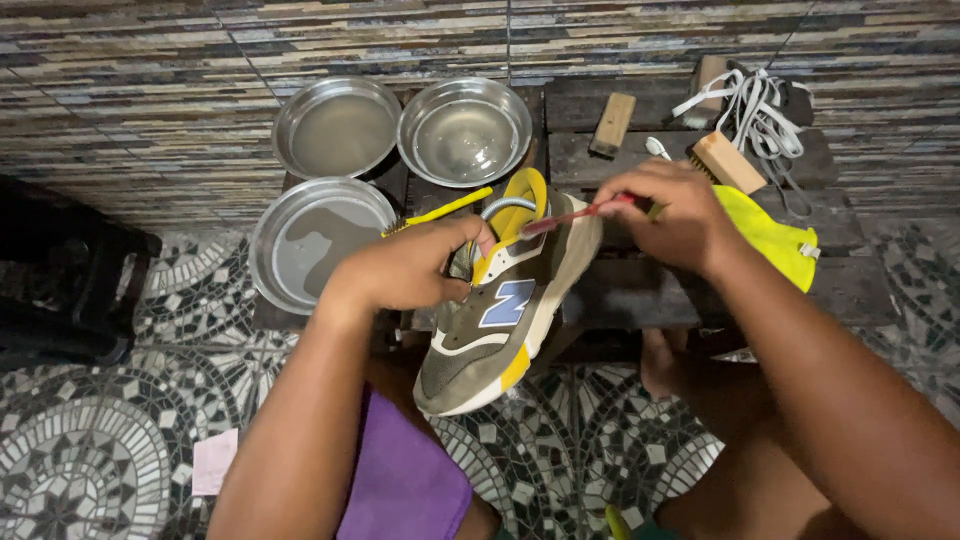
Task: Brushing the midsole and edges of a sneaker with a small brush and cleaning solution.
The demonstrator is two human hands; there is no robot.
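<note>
My left hand (405, 268) grips an olive, white and yellow sneaker (497, 330) by its opening, the toe pointing down toward me. My right hand (672, 215) holds a small red-handled brush (575, 214) whose head rests at the heel collar of the sneaker. The sneaker has no laces in it, and its yellow tongue (527, 195) stands up.
Three round metal bowls (337, 128) (465, 130) (315, 240) holding water sit on a dark wooden bench (640, 290). Wooden-backed brushes (612, 124) (728, 162), white laces (755, 115), a yellow brush (440, 210) and a yellow-green cloth (770, 240) lie there too. A purple cloth (400, 480) covers my lap above the mosaic floor (90, 450).
</note>
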